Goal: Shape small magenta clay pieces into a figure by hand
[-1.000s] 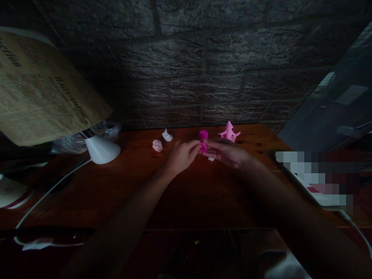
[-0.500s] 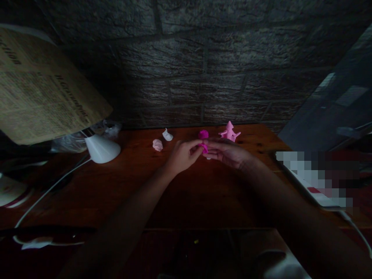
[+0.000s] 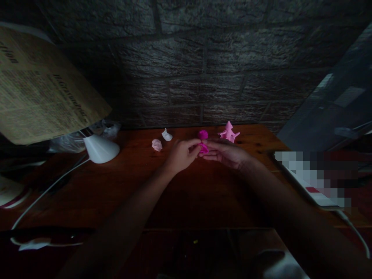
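Both of my hands meet above the wooden table. Thumb and fingers of my left hand (image 3: 186,153) pinch a small piece of magenta modelling clay (image 3: 204,148) from the left. My right hand (image 3: 222,153) grips the same piece from the right, its lower fingers stretched beneath. The piece looks thin and folded. Just behind the hands lies a magenta clay lump (image 3: 203,134). A pink clay figure (image 3: 229,132) with a pointed top and two arms stands behind my right hand, its lower part hidden. Left of my hands rest a pale pink lump (image 3: 157,145) and a white lump (image 3: 167,135).
A lamp with a newsprint shade (image 3: 49,89) and white base (image 3: 101,149) stands at the left, its cable crossing the table (image 3: 116,186). A pixelated flat device (image 3: 314,182) with a cord lies at the right. A textured brick wall (image 3: 186,66) closes off the back.
The magenta clay piece between my fingers has changed from a compact bit to a thinner, folded shape. My hands stay nearly in place. The white bit below my right hand has gone from view.
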`<state>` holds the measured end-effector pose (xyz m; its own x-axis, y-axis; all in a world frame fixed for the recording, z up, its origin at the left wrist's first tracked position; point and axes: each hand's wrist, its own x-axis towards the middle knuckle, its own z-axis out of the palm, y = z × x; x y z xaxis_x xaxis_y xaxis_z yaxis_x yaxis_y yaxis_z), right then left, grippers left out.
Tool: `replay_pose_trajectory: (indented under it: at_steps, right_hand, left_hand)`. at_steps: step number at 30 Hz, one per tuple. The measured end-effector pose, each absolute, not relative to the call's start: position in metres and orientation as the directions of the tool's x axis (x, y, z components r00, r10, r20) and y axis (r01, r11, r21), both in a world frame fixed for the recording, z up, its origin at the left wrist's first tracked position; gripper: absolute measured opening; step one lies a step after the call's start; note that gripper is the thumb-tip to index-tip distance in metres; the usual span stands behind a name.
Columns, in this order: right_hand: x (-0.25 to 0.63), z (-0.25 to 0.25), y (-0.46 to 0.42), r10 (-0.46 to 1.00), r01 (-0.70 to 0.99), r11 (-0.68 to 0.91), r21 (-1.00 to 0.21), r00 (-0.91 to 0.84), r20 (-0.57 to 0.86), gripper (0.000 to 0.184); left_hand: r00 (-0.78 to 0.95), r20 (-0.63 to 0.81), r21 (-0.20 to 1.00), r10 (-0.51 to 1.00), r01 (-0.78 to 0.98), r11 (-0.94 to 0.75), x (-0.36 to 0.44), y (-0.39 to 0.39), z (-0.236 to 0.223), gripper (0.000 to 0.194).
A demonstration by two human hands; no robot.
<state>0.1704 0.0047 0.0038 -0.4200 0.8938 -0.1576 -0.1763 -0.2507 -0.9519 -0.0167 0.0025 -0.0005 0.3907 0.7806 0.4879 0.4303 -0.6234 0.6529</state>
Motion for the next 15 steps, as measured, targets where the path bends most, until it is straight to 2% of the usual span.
replay_pose_trajectory:
  at_steps: [6, 10, 15]
  right_hand:
    - [0.1707, 0.0045, 0.0034, 0.898, -0.119, -0.234, -0.965, -0.407, -0.167, 0.034]
    - [0.1715, 0.0048, 0.0039, 0.911, -0.101, -0.227, -0.969, -0.374, -0.175, 0.036]
    - [0.1735, 0.0092, 0.0049, 0.944, -0.084, -0.193, -0.978, -0.287, -0.162, 0.044]
  left_hand:
    - [0.487, 0.339, 0.890, 0.805, 0.110, -0.442, -0.0148, 0.0081, -0.0018, 0.032]
    - [0.518, 0.245, 0.948, 0.819, 0.051, -0.315, -0.0179, 0.0104, -0.0002, 0.025]
    - [0.434, 0.105, 0.994, 0.895, -0.055, -0.091, -0.0200, 0.0112, 0.0005, 0.025]
